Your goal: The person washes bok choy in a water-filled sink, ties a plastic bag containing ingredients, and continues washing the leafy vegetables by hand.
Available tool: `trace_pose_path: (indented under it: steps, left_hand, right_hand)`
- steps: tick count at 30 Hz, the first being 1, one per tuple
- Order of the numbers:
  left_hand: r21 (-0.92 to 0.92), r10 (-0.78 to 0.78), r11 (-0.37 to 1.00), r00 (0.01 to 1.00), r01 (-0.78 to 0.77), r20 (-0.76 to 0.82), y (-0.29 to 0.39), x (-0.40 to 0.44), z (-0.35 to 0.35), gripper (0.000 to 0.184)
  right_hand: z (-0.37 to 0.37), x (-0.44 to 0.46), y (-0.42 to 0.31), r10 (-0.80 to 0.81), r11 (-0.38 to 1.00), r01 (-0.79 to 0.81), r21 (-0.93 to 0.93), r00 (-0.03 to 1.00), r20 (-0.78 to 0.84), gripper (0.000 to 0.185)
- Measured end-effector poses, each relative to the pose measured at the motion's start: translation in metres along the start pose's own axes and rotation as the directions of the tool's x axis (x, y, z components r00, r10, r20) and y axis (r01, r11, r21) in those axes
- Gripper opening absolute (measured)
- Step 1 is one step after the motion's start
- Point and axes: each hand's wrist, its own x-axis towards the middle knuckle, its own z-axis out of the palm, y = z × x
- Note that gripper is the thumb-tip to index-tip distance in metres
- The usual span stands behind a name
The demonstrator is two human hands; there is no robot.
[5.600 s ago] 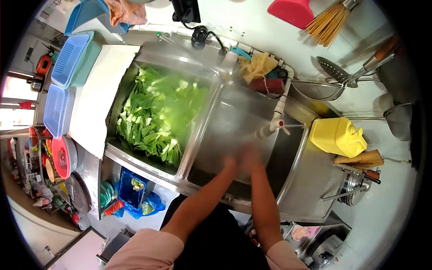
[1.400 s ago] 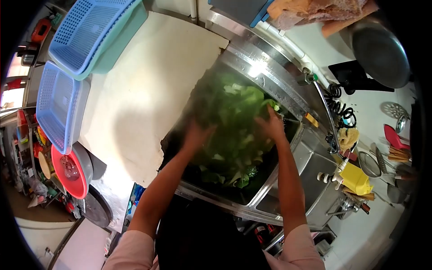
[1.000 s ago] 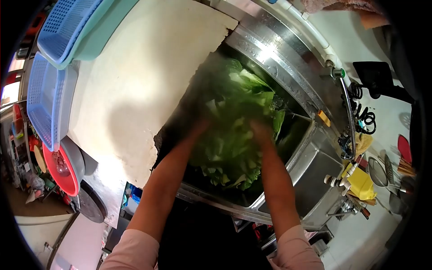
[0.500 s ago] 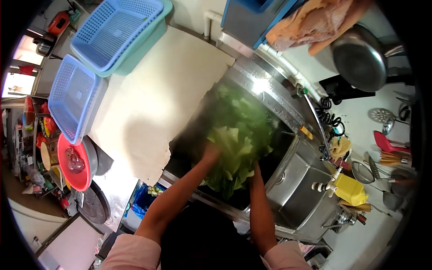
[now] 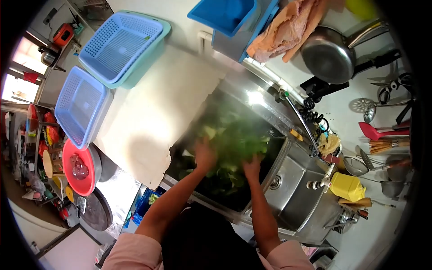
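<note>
A heap of leafy greens, blurred by motion, fills much of a dark sink basin. On the near left side of the heap, my left hand is in contact with the leaves, its fingers smeared. My right hand touches the near right side of the leaves, and its fingertips are hidden among them. Whether either hand grips any leaves cannot be made out. Both forearms reach in over the sink's front edge.
Right of the greens is a steel basin with a drain. A tap and yellow jug stand beyond it. Left are a pale board, a blue basket, a second basket and a red bowl containing meat.
The greens have dropped lower and look darker, with more blur. Both hands show more clearly at the near side of the heap. The camera view has shifted slightly.
</note>
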Motion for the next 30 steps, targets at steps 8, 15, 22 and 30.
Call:
trace_pose_path:
  steps: [8,15,22,30]
  left_hand:
    - [0.543,0.273,0.684,0.861,-0.488,0.429,-0.06,0.007,0.068,0.09]
    - [0.412,0.158,0.82,0.85,-0.397,0.502,-0.136,0.021,0.147,0.064]
    - [0.061,0.119,0.976,0.752,-0.207,0.648,-0.107,0.041,0.036,0.069]
    - [-0.24,0.148,0.971,0.758,0.012,0.635,-0.182,-0.003,0.083,0.093]
  right_hand:
    - [0.092,-0.001,0.025,-0.1,0.693,0.164,-0.702,0.986,0.132,0.086]
    - [0.122,0.037,0.098,0.1,0.615,0.332,-0.716,0.867,0.488,0.042]
    - [0.021,0.03,0.078,-0.028,0.976,0.098,-0.194,0.943,0.332,0.041]
    - [0.056,-0.063,0.034,0.718,0.516,-0.707,0.485,0.665,0.207,0.091]
